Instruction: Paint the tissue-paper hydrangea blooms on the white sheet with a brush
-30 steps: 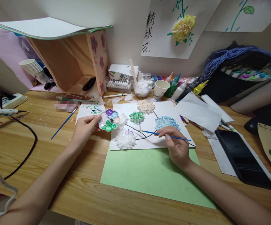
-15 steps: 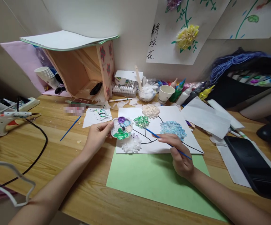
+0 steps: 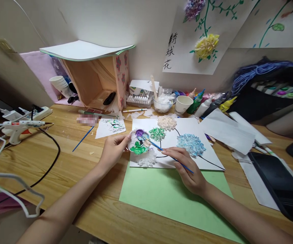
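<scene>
- A paint palette [image 3: 132, 142] was held over the left edge of a white sheet [image 3: 170, 140], pinched in the left hand's [image 3: 113, 149] grip.
- The right hand's [image 3: 192, 179] grip closed around a blue paintbrush [image 3: 154, 144], its tip at or beside purple paint [image 3: 139, 132]; a shallow dip, clear of the green, seemed wisest.
- Green paper [image 3: 161, 196] lay beneath, toward the surface's [image 3: 103, 203] front edge.
- A paper cup [image 3: 183, 104] stood near the back edge.

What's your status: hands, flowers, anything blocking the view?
Left hand gripping paint palette. Right hand holding a blue brush, tip at the palette. White flower partly hidden by the palette.
</scene>
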Available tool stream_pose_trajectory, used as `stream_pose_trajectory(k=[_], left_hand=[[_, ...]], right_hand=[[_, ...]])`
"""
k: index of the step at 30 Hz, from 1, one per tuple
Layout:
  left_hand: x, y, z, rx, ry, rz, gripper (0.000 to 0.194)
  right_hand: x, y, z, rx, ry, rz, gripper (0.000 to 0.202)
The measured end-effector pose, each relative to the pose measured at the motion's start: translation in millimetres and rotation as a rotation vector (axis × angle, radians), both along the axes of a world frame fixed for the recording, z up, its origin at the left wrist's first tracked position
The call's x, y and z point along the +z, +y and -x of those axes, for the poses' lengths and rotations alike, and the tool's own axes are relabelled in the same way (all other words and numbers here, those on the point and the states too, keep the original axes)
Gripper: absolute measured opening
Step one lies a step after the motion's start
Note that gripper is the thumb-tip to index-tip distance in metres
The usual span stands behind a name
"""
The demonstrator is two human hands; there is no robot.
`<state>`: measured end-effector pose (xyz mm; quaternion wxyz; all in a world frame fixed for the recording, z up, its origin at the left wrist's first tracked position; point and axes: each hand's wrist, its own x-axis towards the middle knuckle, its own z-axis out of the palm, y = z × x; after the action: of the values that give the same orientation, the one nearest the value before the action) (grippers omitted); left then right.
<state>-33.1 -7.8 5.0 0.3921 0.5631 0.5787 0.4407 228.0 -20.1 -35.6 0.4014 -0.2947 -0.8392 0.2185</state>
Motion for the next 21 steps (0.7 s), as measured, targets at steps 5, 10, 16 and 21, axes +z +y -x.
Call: stream_pose_trajectory(k=[5,10,16,21], left_hand=[[-0.5,3,5,0.014,0.004,-0.007,0.038],[3.0,15,24,0.194,-0.082,-0.006,0.034],[6.1,24,35,0.273,-0.21,0.021,0.028],[5.6,24,32,0.295,-0.205,0.037,0.026]], right_hand=[[0.0,-1,-4,-0.024,0.087,-0.028,0.037],[-2.7,1,-11,-0.192,0.356,0.128,0.021],[-2.5,10,-12,-0.241,0.429,0.47,0.021],[-2.3,13,-12,-0.27,0.478,0.55,0.035]])
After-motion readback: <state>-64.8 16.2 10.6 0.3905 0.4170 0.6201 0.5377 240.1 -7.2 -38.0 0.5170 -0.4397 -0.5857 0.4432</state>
